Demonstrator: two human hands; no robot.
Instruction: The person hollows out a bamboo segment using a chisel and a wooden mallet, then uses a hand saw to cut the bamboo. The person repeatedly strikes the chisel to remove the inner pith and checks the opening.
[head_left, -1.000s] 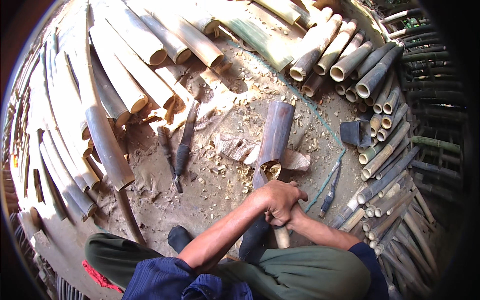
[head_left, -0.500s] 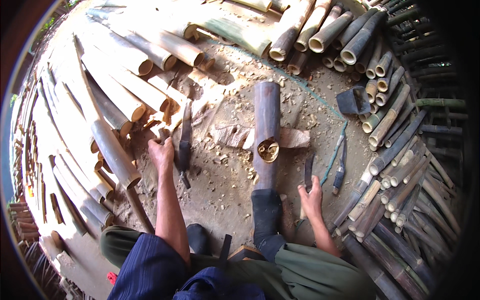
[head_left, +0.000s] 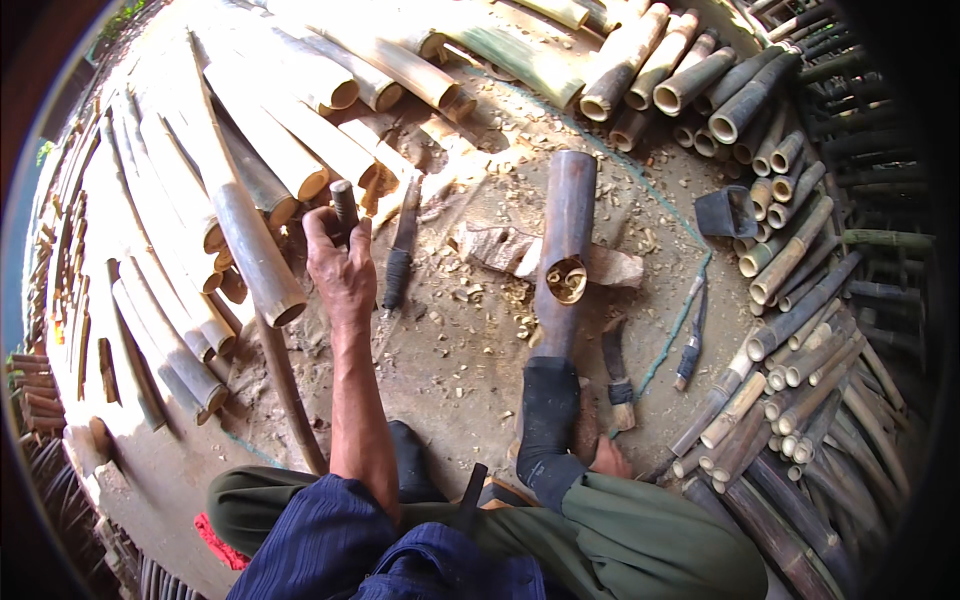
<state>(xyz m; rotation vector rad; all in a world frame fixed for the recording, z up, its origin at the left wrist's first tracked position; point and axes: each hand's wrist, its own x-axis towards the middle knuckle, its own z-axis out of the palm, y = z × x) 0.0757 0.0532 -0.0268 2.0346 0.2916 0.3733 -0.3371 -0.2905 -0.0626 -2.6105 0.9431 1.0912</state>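
In my left hand [head_left: 340, 270], fingers closed round it, a short dark rod [head_left: 343, 203] stands nearly upright. A knife [head_left: 400, 255] with a wrapped handle lies on the ground just right of that hand. Ahead of me a thick bamboo tube [head_left: 568, 205] rests across a stone-like block [head_left: 500, 250]. A hole [head_left: 567, 282] cut in the tube's side holds pale shavings. My right foot in a dark sock presses on its near end. My right hand [head_left: 610, 460] is low beside that leg, by a brown piece [head_left: 587, 415] half hidden there; its fingers are mostly hidden. A curved knife [head_left: 613, 350] lies nearby.
Bamboo poles [head_left: 270, 290] are stacked at the left, and more bamboo tubes [head_left: 790, 280] are piled at the right. A black pot [head_left: 722, 212] and another knife [head_left: 690, 350] lie before that pile. A green cord [head_left: 660, 360] crosses the ground, strewn with wood chips.
My right hand has let go of the curved knife, which now lies on the ground, and has drawn back beside my leg. My left hand has raised the short rod. The view has shifted slightly.
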